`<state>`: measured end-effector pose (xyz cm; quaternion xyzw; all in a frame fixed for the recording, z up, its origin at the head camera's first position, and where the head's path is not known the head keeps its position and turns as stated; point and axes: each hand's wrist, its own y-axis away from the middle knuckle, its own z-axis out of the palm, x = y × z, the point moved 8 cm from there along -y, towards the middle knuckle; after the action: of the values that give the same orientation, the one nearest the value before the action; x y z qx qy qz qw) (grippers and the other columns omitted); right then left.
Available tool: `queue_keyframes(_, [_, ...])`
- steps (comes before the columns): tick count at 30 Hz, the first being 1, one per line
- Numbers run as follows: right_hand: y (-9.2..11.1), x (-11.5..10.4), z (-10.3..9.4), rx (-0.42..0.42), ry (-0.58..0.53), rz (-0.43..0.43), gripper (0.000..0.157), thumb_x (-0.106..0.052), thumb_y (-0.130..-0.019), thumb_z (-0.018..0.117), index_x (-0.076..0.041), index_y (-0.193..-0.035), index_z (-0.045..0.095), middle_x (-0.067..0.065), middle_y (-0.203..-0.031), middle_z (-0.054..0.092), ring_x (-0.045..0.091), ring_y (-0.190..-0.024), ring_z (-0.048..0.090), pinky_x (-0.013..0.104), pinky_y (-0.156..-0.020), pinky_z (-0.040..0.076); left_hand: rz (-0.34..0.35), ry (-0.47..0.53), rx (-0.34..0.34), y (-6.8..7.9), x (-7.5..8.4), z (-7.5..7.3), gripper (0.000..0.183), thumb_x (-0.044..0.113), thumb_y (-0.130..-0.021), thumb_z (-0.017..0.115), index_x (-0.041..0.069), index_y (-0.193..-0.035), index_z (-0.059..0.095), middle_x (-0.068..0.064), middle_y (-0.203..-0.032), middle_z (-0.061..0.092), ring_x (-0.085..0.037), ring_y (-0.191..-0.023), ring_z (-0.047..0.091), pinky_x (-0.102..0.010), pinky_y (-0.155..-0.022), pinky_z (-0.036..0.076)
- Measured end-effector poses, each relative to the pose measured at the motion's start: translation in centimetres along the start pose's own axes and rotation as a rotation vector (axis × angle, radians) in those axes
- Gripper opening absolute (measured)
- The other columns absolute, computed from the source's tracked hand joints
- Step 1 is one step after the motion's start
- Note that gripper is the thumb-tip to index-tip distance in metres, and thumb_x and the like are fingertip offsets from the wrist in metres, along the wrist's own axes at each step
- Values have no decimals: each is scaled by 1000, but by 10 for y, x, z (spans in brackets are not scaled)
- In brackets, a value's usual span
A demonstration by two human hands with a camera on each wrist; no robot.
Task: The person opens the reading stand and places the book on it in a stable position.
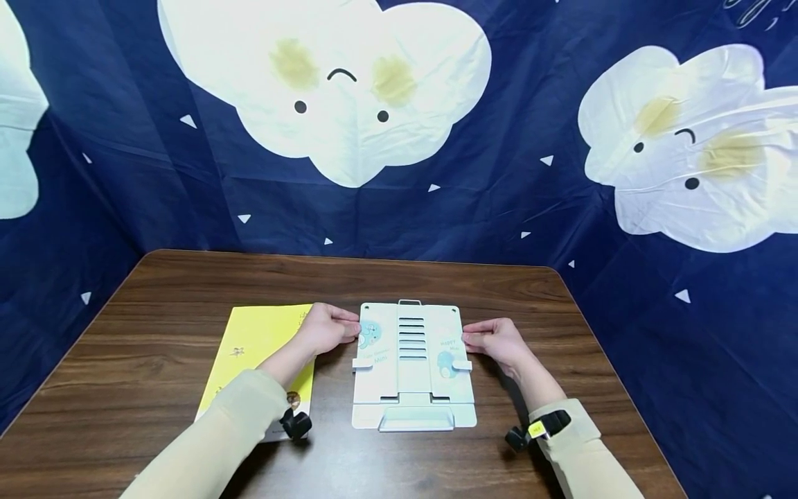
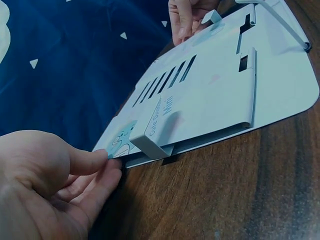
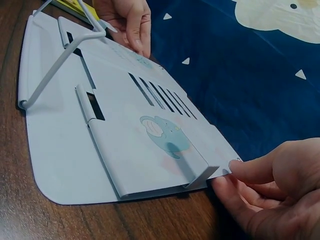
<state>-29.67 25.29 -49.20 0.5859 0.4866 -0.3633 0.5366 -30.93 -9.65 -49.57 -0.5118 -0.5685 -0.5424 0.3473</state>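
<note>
A white book stand (image 1: 413, 378) with slots, side clips and pale blue cartoon prints lies folded on the table, its wire ledge toward me. My left hand (image 1: 328, 328) pinches the upper left edge of its panel, the thumb (image 2: 90, 161) on top and the fingers curled under. At the opposite edge my right hand (image 1: 497, 339) pinches the panel the same way, with the thumb (image 3: 255, 169) on the upper face. In both wrist views the panel rests low over a thin base plate (image 2: 295, 95).
A yellow book (image 1: 255, 339) lies on the wooden table (image 1: 149, 333) to the left, partly under my left forearm. Behind the table hangs a dark blue cloth (image 1: 299, 208) with white clouds and small triangles.
</note>
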Motion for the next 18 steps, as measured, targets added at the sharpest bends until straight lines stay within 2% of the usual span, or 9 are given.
queue_keyframes(10, [5, -7, -1, 19, -9, -16, 26, 7, -97, 72, 18, -120, 69, 24, -106, 74, 20, -86, 75, 34, -81, 63, 26, 19, 5, 4, 7, -3, 26, -5, -97, 73, -14, -121, 71, -20, -102, 78, -17, -88, 75, -32, -81, 63])
queue_keyframes(18, [9, -12, -2, 41, 15, -43, 22, 6, -98, 71, 16, -118, 71, 22, -103, 74, 22, -86, 75, 34, -80, 63, 45, 39, 12, 8, 13, -4, 26, -5, -97, 73, -13, -121, 71, -21, -102, 77, -19, -89, 76, -34, -81, 63])
